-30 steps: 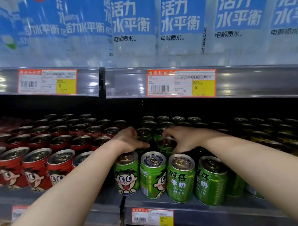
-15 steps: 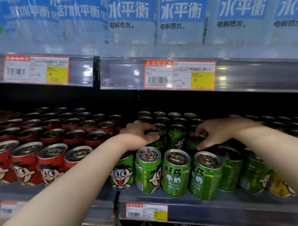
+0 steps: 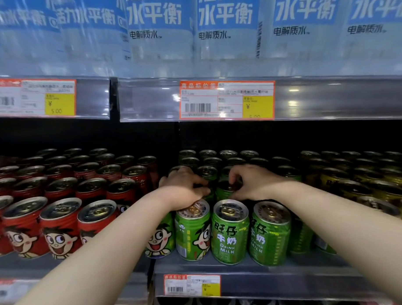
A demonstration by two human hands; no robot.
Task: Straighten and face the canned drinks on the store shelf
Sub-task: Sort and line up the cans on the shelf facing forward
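Note:
Green milk-drink cans (image 3: 230,233) stand in rows on the middle shelf (image 3: 257,278). In the front row one can shows a cartoon face, and two to its right show the "DRINK MILK" text. My left hand (image 3: 185,189) is curled over the top of a green can in the second row, mostly hiding it. My right hand (image 3: 249,182) pinches the rim of the neighbouring second-row green can (image 3: 224,192). Both forearms reach in over the front row.
Red cans (image 3: 59,228) of the same brand fill the shelf to the left, yellow cans (image 3: 392,191) fill the right. Above, a shelf edge with price tags (image 3: 226,100) carries large blue-labelled water bottles (image 3: 227,26). More goods sit below.
My right hand moved left, from a can further right to the second-row can beside my left hand. The left hand stays on its can. The view shifted slightly right.

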